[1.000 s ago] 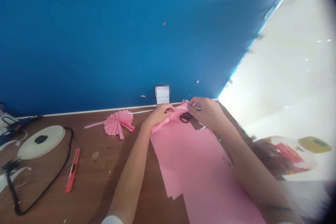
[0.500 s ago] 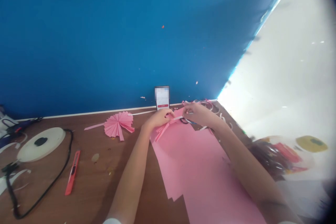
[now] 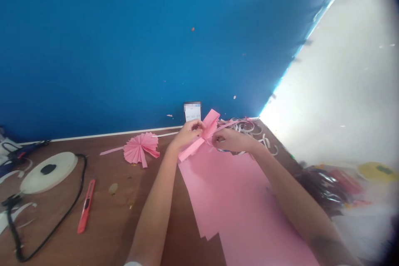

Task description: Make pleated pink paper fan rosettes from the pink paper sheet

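Both hands meet over the far end of a stack of pink paper sheets [image 3: 237, 199] on the brown table [image 3: 121, 212]. My left hand [image 3: 187, 134] pinches the middle of a pleated pink paper strip [image 3: 202, 135], which tilts up to the right with its upper end fanned out. My right hand [image 3: 229, 140] is closed at the strip's middle too, fingers curled on a thin white ribbon strip. What lies under this hand is hidden.
A finished pink paper fan [image 3: 140, 146] lies left of the hands. A red utility knife [image 3: 86, 205], a white round device [image 3: 49, 170] with black cable, a phone [image 3: 192, 112] against the blue wall, curls of white ribbon [image 3: 255, 131] and clutter at right.
The pleated strip has been lifted and turned, its right end now fanned upward. My right hand moved left and lower toward the strip's middle; the black scissors are no longer visible.
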A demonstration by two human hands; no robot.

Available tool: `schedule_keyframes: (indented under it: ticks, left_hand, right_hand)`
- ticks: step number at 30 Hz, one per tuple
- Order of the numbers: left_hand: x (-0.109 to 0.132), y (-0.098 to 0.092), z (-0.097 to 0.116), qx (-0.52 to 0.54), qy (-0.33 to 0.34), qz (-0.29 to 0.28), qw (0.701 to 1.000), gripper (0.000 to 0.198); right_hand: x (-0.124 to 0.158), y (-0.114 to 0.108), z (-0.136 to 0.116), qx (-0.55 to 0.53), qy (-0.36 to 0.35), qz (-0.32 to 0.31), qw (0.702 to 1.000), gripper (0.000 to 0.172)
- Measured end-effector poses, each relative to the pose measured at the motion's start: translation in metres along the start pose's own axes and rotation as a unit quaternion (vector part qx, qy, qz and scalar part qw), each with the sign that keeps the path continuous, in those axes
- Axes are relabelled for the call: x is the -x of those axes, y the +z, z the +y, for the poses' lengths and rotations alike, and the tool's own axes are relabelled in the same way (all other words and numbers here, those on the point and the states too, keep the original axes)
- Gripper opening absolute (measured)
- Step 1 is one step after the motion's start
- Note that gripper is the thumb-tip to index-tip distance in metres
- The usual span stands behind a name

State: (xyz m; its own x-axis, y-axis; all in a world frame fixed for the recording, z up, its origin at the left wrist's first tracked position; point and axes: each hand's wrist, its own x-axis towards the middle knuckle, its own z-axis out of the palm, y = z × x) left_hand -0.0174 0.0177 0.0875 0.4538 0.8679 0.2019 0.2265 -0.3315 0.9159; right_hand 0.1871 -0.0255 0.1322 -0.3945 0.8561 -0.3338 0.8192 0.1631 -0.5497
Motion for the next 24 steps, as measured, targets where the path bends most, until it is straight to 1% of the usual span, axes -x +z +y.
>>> schedule_keyframes:
  ticks: [3, 8, 11, 13, 16, 18, 24]
  left_hand:
    - [0.0, 0.002, 0.001, 0.037, 0.0, -0.001, 0.999, 0.012]
    - [0.0, 0.005, -0.006, 0.047, -0.012, -0.019, 0.999, 0.014]
    - [0.001, 0.006, -0.009, 0.03, -0.017, -0.027, 0.999, 0.018]
    - [0.002, 0.006, -0.009, 0.008, -0.008, -0.04, 0.999, 0.02]
    - [0.003, 0.005, -0.007, -0.024, 0.015, -0.065, 0.998, 0.019]
    - [0.003, 0.005, -0.005, -0.044, 0.018, -0.073, 0.996, 0.017]
    - [0.002, 0.005, 0.0, -0.074, 0.023, -0.073, 0.994, 0.017]
  right_hand:
    - [0.0, 0.001, -0.003, -0.009, -0.011, 0.001, 1.0, 0.019]
    - [-0.002, 0.001, -0.003, 0.014, -0.063, -0.009, 0.998, 0.02]
    - [-0.006, 0.002, 0.0, 0.014, -0.075, -0.02, 0.997, 0.021]
    - [-0.008, 0.002, 0.003, 0.016, -0.081, -0.025, 0.996, 0.022]
    - [-0.012, 0.003, 0.007, 0.027, -0.098, -0.018, 0.995, 0.021]
    - [-0.015, 0.005, 0.009, 0.031, -0.109, -0.012, 0.993, 0.02]
    - [-0.016, 0.007, 0.016, 0.037, -0.085, -0.055, 0.994, 0.026]
